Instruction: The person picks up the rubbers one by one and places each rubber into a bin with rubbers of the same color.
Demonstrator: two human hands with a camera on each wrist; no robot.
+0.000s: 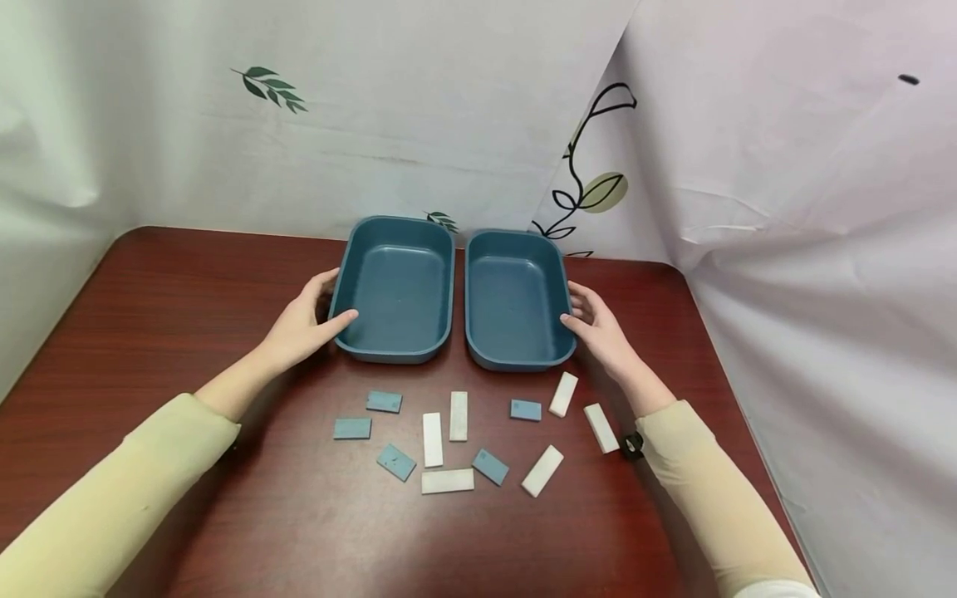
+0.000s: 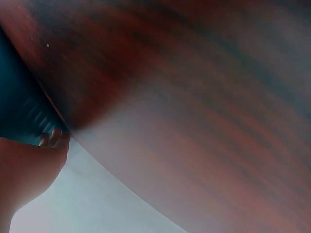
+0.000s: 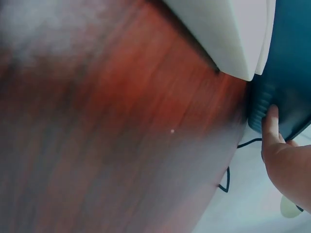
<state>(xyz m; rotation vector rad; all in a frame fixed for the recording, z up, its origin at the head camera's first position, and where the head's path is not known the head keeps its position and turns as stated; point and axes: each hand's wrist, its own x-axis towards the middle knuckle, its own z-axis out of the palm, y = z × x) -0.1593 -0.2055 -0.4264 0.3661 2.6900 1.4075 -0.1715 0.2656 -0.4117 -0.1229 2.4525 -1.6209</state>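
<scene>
Two deep blue plastic trays stand side by side at the back of the table. My left hand (image 1: 305, 322) holds the outer side of the left tray (image 1: 399, 291), thumb over its rim and the other fingers along the outer wall. On the far side, my right hand (image 1: 601, 330) holds the right tray (image 1: 514, 303) the same way. In the wrist views, fingers of the left hand (image 2: 34, 167) and right hand (image 3: 291, 165) touch the trays' outer walls. Both trays have nothing inside. In front lie several blue-grey tiles (image 1: 353, 428) and several white blocks (image 1: 433, 440).
The pieces lie scattered on a dark red-brown wooden table (image 1: 321, 531). A white block (image 1: 601, 428) lies close to the right forearm, near a small black item (image 1: 632, 446) at the sleeve cuff. White curtain (image 1: 419, 108) with leaf prints hangs behind the table.
</scene>
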